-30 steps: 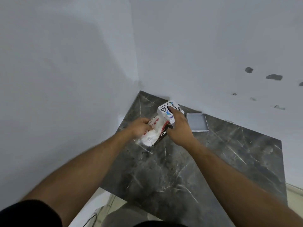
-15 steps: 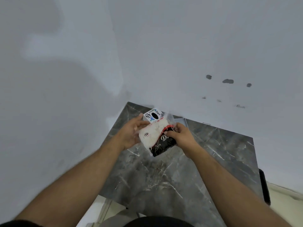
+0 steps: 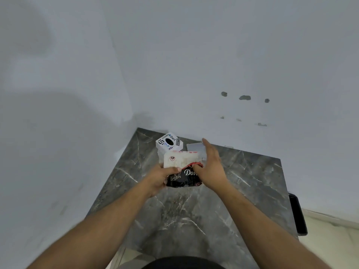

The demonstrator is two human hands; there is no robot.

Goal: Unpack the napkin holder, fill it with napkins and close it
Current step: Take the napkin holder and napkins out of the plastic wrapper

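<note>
A plastic napkin pack (image 3: 181, 167), clear at the top over white napkins and black with white lettering below, is held above the dark marble table (image 3: 194, 216). My left hand (image 3: 162, 177) grips its left side, thumb across the front. My right hand (image 3: 210, 167) pinches the pack's right edge with thumb and fingers, the other fingers stretched out toward the wall. Behind the pack stands the white cube napkin holder (image 3: 168, 143) with printed logos and a black oval slot on top. A flat grey lid (image 3: 195, 146) lies to its right, partly hidden by my right hand.
White walls meet in a corner just behind the table's far left end. A black object (image 3: 297, 214) sits off the table's right edge over a pale floor. The near half of the marble surface holds nothing.
My right hand has left the white holder, which now stands on the table, and joined my left hand on the napkin pack. The pack has been turned upright and brought nearer to me.
</note>
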